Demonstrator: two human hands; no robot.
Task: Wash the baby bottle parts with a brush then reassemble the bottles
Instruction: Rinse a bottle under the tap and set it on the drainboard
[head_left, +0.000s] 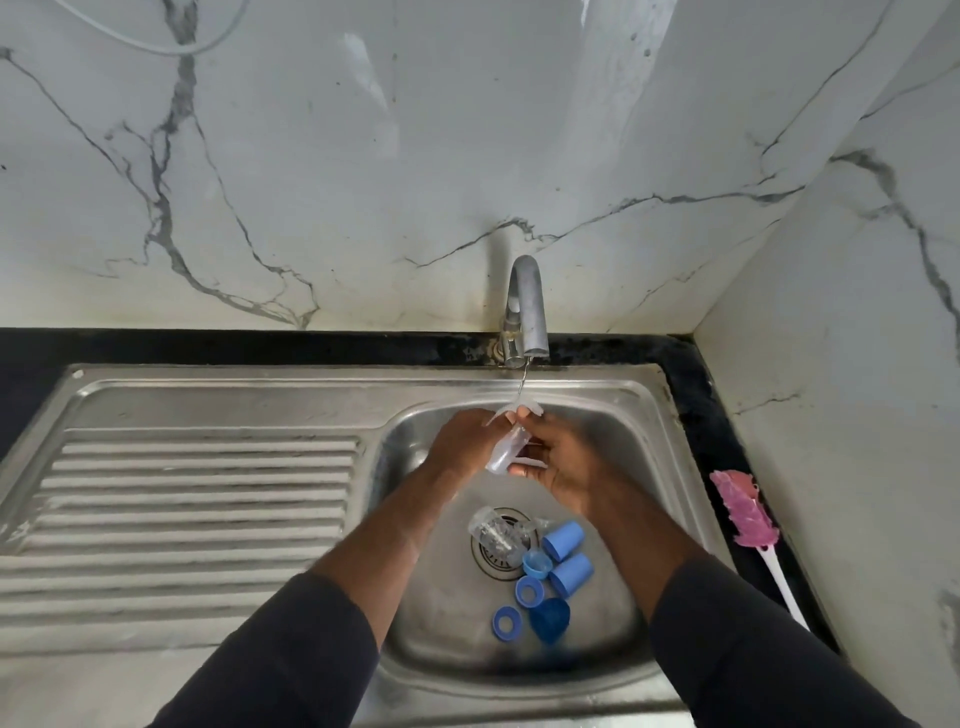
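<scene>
Over the steel sink basin (415, 457), my left hand (460, 441) and my right hand (563, 457) together hold a clear soft bottle nipple (503, 451) under a thin stream from the tap (527, 312). Fingers of both hands curl round the clear piece. On the basin floor a clear bottle (496, 532) lies over the drain. Beside it lie two light blue caps (563, 539) (571, 574), several blue rings (530, 591) and a dark blue cap (549, 618). A pink brush with a white handle (748, 514) lies on the black counter at the right.
A ribbed steel draining board (182, 499) stretches left of the basin. Marble-patterned walls (363, 182) stand behind and to the right, close to the brush. A black counter strip (701, 395) frames the sink.
</scene>
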